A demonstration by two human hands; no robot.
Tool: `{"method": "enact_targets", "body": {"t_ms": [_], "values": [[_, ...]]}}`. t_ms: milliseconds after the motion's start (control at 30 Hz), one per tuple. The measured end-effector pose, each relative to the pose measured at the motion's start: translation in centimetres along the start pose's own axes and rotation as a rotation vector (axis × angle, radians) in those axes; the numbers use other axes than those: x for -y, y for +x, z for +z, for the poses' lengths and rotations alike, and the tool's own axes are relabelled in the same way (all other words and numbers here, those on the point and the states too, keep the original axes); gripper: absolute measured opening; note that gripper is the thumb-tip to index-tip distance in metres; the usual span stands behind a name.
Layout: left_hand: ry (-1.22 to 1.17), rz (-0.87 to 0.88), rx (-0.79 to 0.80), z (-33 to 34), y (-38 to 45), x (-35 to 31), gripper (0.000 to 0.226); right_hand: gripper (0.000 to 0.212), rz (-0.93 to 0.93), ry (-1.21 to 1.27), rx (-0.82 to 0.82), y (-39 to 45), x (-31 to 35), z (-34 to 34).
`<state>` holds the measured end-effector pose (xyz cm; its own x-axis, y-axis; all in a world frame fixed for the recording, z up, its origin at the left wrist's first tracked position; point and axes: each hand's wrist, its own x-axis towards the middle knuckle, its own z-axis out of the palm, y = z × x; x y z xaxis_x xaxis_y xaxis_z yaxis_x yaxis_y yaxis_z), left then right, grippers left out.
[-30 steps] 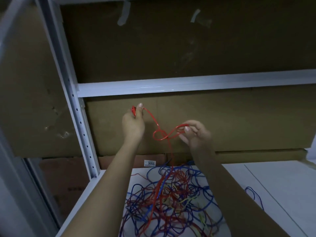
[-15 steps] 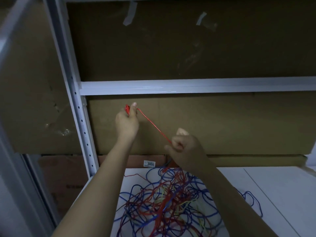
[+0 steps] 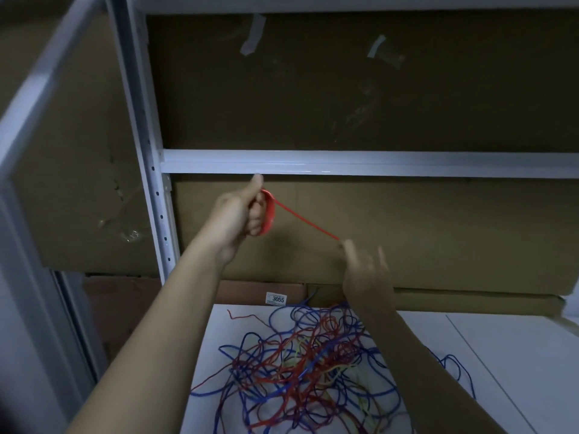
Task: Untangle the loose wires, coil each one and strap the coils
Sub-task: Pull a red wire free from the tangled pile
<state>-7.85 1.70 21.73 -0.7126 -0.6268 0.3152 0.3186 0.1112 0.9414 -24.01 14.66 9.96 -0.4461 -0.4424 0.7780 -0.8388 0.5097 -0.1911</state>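
Left hand (image 3: 241, 211) rose; tangle (image 3: 300, 368) below.

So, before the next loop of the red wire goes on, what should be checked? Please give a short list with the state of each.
1. Left hand grips the red coil: ok.
2. Right hand pinches the red wire: ok.
3. Wire between the hands is taut, without a knot: ok.
4. Red wire is free of the tangled pile: cannot tell, the right hand hides it.
5. A strap is ready nearby: cannot tell, none in view.
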Motion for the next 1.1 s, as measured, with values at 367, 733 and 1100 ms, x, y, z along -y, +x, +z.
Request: {"method": "enact_targets", "body": {"t_ms": [367,733,1100], "values": [[-0.860,-0.062,0.416,2.5,-2.5,0.2,0.032,0.039,0.079,-0.031,0.456,2.9,0.3,-1.1],[0.959,0.284,0.199,2.7,0.1,5.2,0.021,0.017,-0.132,0.702,-0.017,0.3,0.5,-4.0],[0.979,0.302,0.272,-0.1,-2.8,6.1,0.028,0.023,0.084,0.904,0.121,-0.3,4.1,-0.5]]}}
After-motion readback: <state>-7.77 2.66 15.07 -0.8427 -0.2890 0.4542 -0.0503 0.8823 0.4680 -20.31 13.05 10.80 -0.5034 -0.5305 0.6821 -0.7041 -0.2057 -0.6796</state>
